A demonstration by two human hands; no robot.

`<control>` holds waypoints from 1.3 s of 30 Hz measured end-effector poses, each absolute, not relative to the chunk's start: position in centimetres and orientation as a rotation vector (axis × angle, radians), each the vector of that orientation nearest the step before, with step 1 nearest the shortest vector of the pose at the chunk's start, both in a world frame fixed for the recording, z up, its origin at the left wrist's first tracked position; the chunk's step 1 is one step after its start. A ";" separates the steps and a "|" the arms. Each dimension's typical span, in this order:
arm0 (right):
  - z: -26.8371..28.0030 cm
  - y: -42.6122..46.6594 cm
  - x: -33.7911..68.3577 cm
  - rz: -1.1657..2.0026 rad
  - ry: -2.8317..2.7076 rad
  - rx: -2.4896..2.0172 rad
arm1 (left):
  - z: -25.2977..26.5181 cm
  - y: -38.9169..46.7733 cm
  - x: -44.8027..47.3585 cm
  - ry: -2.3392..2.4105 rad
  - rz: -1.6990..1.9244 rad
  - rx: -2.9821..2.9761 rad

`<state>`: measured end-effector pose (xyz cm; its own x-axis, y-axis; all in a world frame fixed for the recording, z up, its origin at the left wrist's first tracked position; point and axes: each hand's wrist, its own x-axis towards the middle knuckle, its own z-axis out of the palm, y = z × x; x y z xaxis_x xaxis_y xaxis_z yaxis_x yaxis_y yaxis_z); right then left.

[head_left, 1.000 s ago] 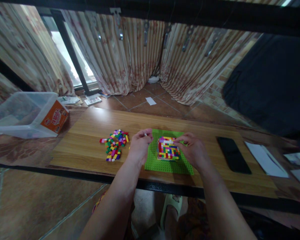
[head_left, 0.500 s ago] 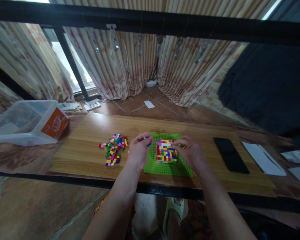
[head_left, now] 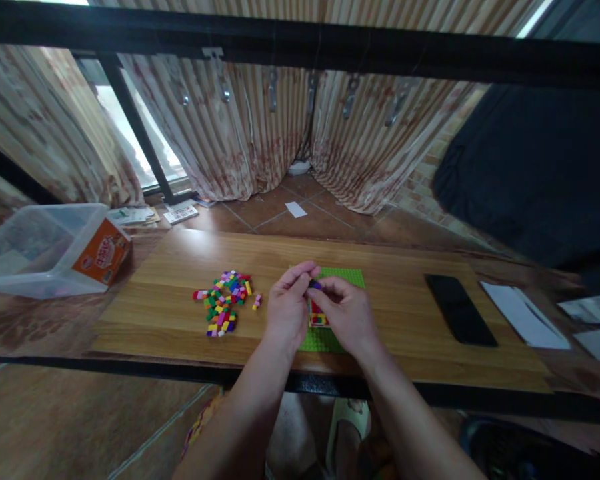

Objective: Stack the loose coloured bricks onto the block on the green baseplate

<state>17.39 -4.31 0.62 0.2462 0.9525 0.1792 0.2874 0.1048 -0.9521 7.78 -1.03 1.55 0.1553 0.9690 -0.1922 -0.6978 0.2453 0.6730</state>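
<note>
My left hand (head_left: 289, 303) and my right hand (head_left: 349, 312) meet above the green baseplate (head_left: 325, 343). Between their pinched fingertips a small dark blue or purple toy brick (head_left: 315, 285) shows; both hands seem to grip it, and other bricks may be hidden in the left fingers. Under the hands a block of multicoloured toy bricks (head_left: 319, 316) stands on the baseplate, mostly covered by my right hand. To the left lies a loose pile of small coloured bricks (head_left: 223, 312), with a few joined pink and yellow bricks (head_left: 257, 302) beside it.
A wooden tabletop (head_left: 150, 293) carries everything. At the left stands a clear plastic bin (head_left: 45, 247) with an orange label. A black phone (head_left: 460, 310) and white paper (head_left: 525, 313) lie to the right. A dark metal bar (head_left: 300, 40) crosses above.
My right hand has left the brick block and moved left to meet my left hand, fingertips together. The block is now mostly covered. The view has shifted slightly.
</note>
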 end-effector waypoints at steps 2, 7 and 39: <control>0.6 -4.1 17.8 0.817 -1.150 -1.354 | 1.4 -1.1 7.8 0.664 1.261 0.540; 0.9 -4.0 19.0 0.883 -0.951 -1.333 | 0.9 -1.2 7.4 0.774 1.166 0.796; 1.5 -4.5 23.4 0.762 -0.959 -1.419 | 1.2 -1.4 7.4 0.812 1.081 0.839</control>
<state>23.43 -4.52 1.47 0.4456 0.8908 0.0888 0.1151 0.0414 -0.9925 7.42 -1.37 1.23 0.2636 0.9537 -0.1450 -0.4043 0.2457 0.8810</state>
